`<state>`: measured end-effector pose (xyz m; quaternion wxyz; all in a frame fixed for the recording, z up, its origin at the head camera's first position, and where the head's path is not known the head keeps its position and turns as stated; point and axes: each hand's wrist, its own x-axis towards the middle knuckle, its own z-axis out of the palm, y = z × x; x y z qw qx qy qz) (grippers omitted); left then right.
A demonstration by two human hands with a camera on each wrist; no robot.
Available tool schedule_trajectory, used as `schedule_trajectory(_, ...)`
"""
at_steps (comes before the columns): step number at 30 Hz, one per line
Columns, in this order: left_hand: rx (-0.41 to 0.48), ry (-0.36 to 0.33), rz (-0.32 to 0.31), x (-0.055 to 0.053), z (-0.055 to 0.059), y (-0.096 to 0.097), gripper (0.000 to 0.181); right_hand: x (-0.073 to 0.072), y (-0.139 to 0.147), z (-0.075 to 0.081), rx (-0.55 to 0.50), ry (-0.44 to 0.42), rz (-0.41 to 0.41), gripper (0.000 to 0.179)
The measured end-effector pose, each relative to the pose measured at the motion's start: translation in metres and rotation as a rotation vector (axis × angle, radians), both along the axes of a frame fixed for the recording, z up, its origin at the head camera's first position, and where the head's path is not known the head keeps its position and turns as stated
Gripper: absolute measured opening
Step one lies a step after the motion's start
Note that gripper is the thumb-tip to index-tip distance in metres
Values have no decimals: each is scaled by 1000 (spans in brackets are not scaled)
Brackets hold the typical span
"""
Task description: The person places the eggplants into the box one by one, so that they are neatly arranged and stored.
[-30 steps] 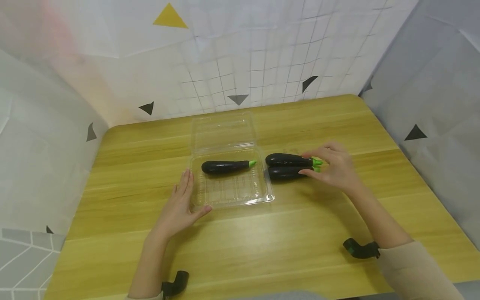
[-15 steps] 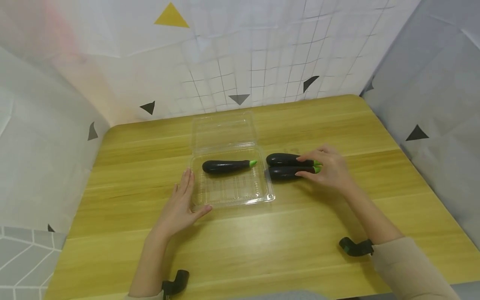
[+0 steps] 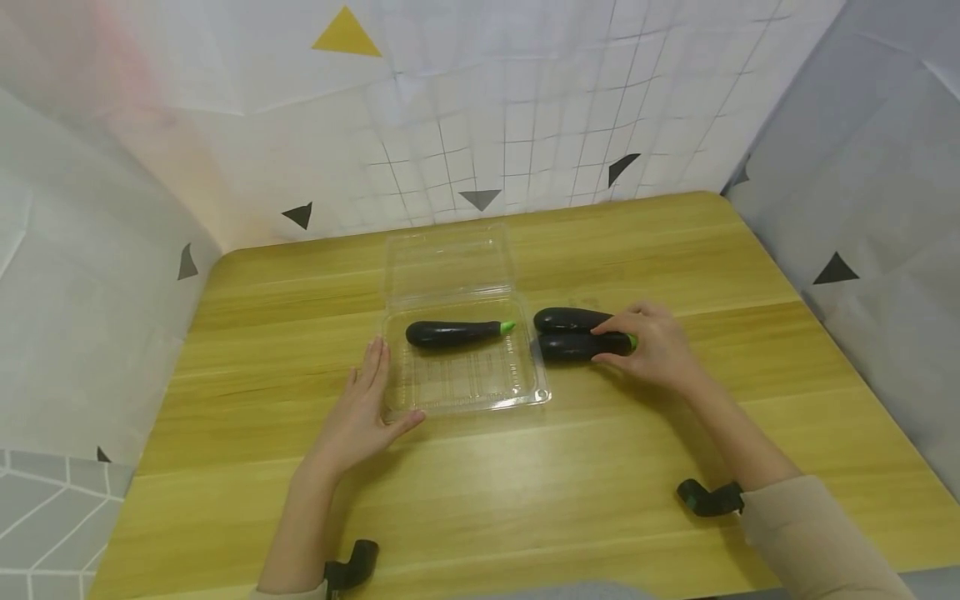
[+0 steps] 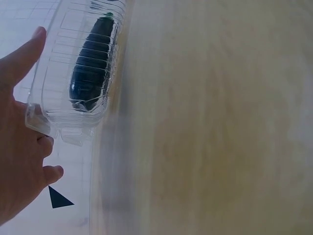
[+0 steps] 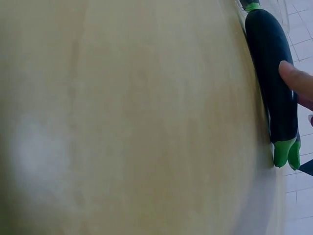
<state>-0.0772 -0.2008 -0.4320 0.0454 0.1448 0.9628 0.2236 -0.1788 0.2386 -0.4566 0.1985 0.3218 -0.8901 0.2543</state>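
A clear plastic clamshell container is sitting open on the yellow wooden table, its hinged lid lying flat behind it. One dark purple eggplant with a green stem is lying across the rear of the tray; in the left wrist view it is showing only as a ribbed blur through the wall. The left hand is resting flat against the tray's left edge, fingers straight and together, thumb at the front corner; most of it is cut off in the left wrist view. Just right of the tray, two more dark eggplants are lying side by side, touching. The right hand is pinching the nearer eggplant near its stem, and is hiding the stem of the farther eggplant. In the right wrist view only a fingertip on the fruit is visible, and the table is blurred.
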Motion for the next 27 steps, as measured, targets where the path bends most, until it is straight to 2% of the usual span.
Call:
schedule_trajectory(8, 8, -7, 2, 0, 0, 1, 109, 2, 0, -2, 33, -2, 0, 44)
schedule_trajectory(14, 14, -16, 6, 0, 0, 0, 110, 3, -1, -4, 79, -35, -17, 47)
schedule_trajectory(19, 11, -14, 8, 0, 1, 0, 110, 5, 1, -6, 75, -44, -25, 46)
schedule_trajectory(27, 13, -13, 7, 0, 1, 0, 110, 11, 7, -1, 88, -48, -32, 46)
